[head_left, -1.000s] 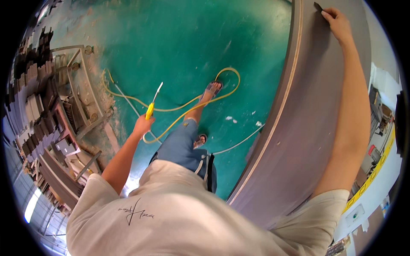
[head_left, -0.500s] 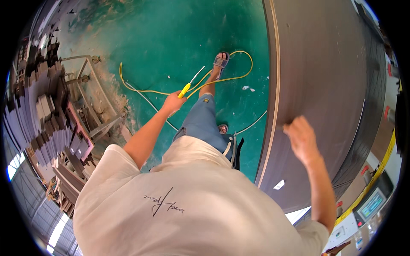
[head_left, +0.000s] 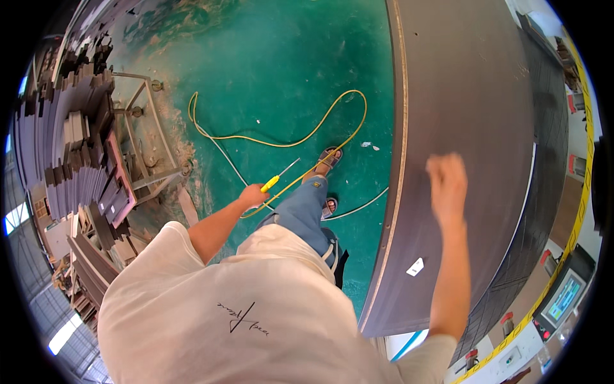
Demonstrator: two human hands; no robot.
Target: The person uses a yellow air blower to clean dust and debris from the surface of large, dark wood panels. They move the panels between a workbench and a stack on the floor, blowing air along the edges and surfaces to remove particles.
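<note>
We grip the yellow-handled air gun (head_left: 274, 181) in our left hand (head_left: 251, 194), hose (head_left: 281, 142) trailing toward twelve o'clock. Our right hand (head_left: 446, 181), blurred so we cannot tell its pose, hovers over the grey panel (head_left: 473, 96) at three o'clock. We seem to be clearing the panel; bringing the nozzle over it looks next.

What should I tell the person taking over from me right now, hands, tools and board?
Left hand: closed on the yellow-handled air nozzle, held out low over the green floor; its yellow hose loops across the floor by the sandalled feet.
Right hand: blurred over the large grey board, holding nothing; contact cannot be told.
Done: board lies flat on the machine bed, a small white tag near its front edge.
Left: the nozzle is not aimed at the board yet. Stacked panels stand to the left.
</note>
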